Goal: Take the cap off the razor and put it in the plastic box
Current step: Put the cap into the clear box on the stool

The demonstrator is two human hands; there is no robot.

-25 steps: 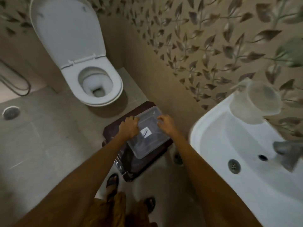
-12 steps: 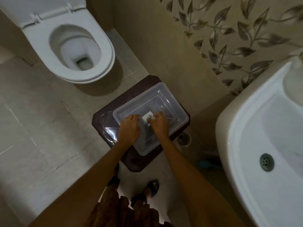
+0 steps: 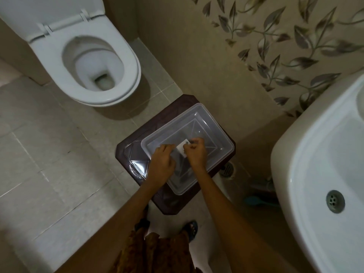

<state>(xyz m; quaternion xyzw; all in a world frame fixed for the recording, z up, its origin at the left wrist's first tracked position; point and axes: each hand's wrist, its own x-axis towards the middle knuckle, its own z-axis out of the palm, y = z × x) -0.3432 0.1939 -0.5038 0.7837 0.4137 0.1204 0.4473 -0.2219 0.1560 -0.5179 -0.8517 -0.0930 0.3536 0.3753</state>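
A clear plastic box [image 3: 214, 133] rests on a dark brown stool [image 3: 134, 146]. Both my hands hang low over the box's middle. Between their fingertips is the razor [image 3: 182, 148], showing only as a small white piece with a grey end. My right hand [image 3: 196, 154] pinches that grey far end. My left hand [image 3: 162, 161] has its fingers curled against the white piece's left side. The hands hide the rest of the razor, and I cannot make out the cap as a separate part.
A white toilet [image 3: 94, 64] with its lid up stands at the upper left on the tiled floor [image 3: 49, 154]. A white sink [image 3: 325, 154] juts in at the right. The leaf-patterned wall [image 3: 275, 46] runs behind the stool. My sandalled feet [image 3: 192, 226] are just below it.
My hands moved from the box's two sides to its middle and closed on the small white piece. The view tilted down and nearer, so the sink's tap and cup left the frame.
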